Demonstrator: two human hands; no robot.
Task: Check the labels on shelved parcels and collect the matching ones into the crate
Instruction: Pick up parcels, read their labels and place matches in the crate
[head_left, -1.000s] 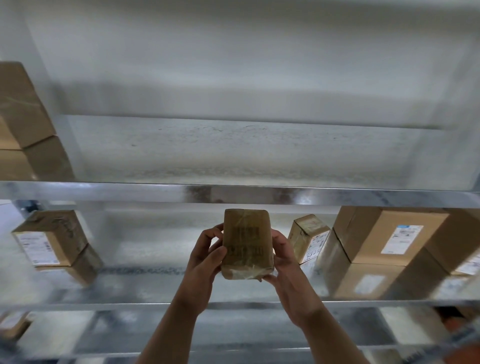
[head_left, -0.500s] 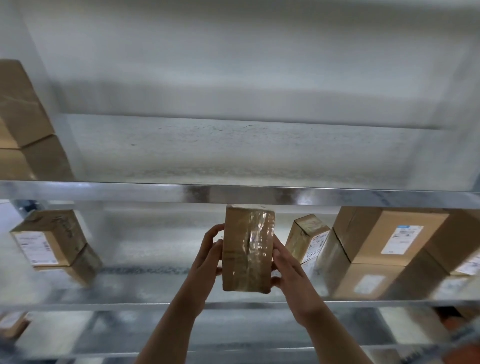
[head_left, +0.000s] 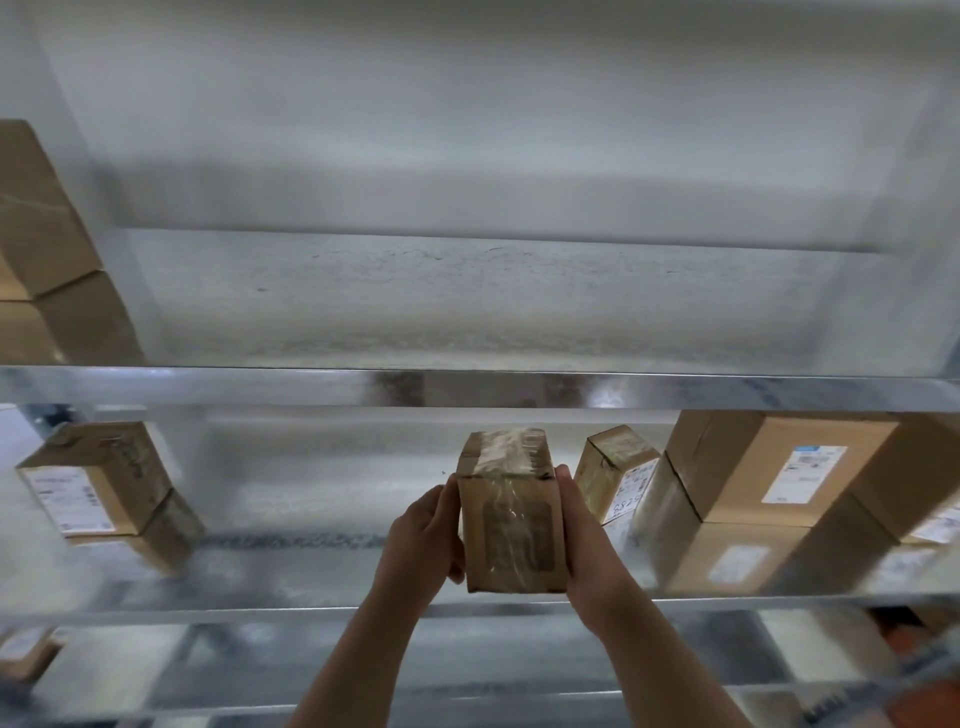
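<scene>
Dim, soft light — blurred, warped edges

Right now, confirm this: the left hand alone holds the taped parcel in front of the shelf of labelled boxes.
Not alone: in the head view the left hand and right hand both grip the taped parcel, before the shelf of labelled boxes.

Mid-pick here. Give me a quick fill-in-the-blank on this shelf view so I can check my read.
1. Between them the left hand and right hand hold ____ taped parcel.
2. The small box with handwritten digits stands to the parcel's ____.
3. On the upper shelf, the only boxes sit at the far ____.
4. The label on the big box is mostly ____.
Missing words: one, right, left, white.
</scene>
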